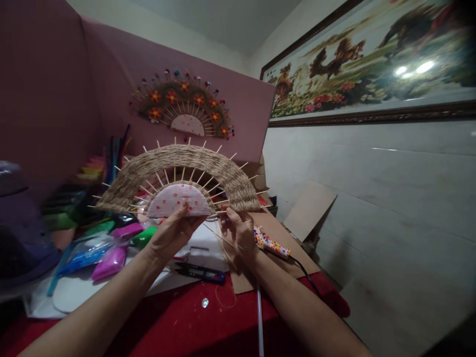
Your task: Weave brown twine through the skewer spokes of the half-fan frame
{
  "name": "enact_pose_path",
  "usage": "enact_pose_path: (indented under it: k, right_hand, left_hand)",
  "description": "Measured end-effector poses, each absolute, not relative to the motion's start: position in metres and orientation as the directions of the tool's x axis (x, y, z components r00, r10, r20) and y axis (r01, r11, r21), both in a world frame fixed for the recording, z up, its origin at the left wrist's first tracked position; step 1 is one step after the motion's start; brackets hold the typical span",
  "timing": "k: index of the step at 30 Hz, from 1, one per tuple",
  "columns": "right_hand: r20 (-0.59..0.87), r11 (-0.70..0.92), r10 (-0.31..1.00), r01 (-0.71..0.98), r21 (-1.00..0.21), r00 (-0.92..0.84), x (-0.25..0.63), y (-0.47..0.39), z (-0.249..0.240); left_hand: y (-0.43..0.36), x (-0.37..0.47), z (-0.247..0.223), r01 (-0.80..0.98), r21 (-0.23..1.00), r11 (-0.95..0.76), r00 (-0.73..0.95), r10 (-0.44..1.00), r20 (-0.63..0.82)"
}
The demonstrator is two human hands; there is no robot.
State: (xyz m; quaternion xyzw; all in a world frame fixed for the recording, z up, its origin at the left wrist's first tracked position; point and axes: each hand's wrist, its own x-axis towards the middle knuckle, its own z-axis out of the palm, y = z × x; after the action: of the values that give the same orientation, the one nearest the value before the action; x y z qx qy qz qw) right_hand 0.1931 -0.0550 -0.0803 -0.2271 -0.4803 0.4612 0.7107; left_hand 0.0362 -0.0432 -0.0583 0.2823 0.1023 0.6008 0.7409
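Note:
A half-round fan [182, 157] of woven brown cord on thin wooden sticks is held up over the table, its stick tips poking past the outer rim. At its base is a half disc [178, 201] of white cloth with reddish dots. My left hand [174, 229] grips this half disc at its lower edge, thumb in front. Closed at the fan's lower right, my right hand [240, 229] pinches the end of a stick, with loose cord hanging near it.
Behind, a finished fan with flowers [186, 106] hangs on a pink board [241, 106]. Bagged colored clay [110, 260] lies left, snips [201, 272] below the hands, a flower-patterned glue gun [273, 244] on cardboard [243, 280] right. A clear stick [260, 317] lies in front.

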Motion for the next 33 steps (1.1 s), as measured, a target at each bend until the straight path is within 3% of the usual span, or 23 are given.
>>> enact_pose_path:
  k: [16,29,33]
  right_hand:
    - [0.454,0.461,0.878,-0.524,-0.716,0.153,0.192,-0.057,-0.080]
    - [0.296,0.388,0.921,-0.557,-0.734,0.252,0.192,-0.057,-0.077]
    - [0.294,0.350,0.936,-0.567,-0.745,0.191,0.197,-0.055,-0.078]
  left_hand:
    - [-0.051,0.042,-0.062,-0.837,0.531,0.133,0.257,0.952,0.167]
    - [-0.056,0.035,-0.059,-0.766,0.627,0.143,0.313,0.935,0.168]
    - [-0.053,0.036,-0.061,-0.760,0.641,0.108,0.283,0.943,0.177]
